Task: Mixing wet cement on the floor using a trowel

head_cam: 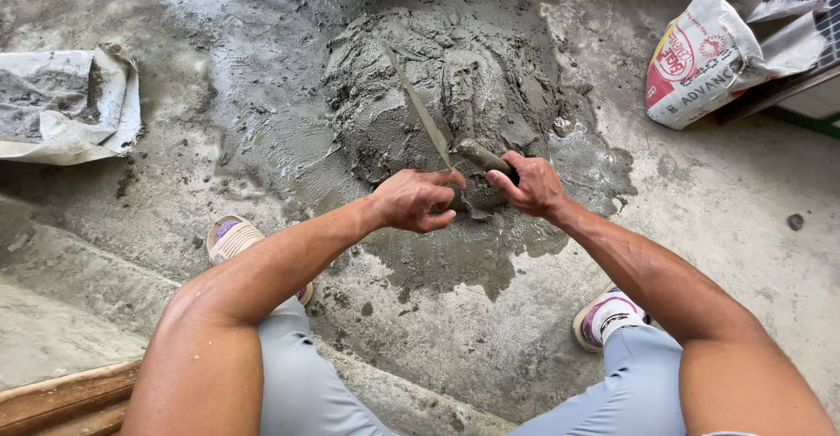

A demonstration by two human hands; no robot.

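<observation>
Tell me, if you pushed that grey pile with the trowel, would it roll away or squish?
The pile would probably squish, not roll: it looks wet and lumpy, with gouges on its surface. It likely feels heavy and sticky, since grey paste coats the trowel in the right hand. A watery puddle suggests it slumps slowly.

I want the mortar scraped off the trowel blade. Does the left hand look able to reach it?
Probably yes: the left hand has a finger already by the trowel blade, nothing between them, while the right hand grips the handle.

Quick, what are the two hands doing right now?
Left hand: loosely curled, a fingertip touching the trowel blade, not gripping it.
Right hand: closed around the trowel's handle, above the wet cement pile.
</observation>
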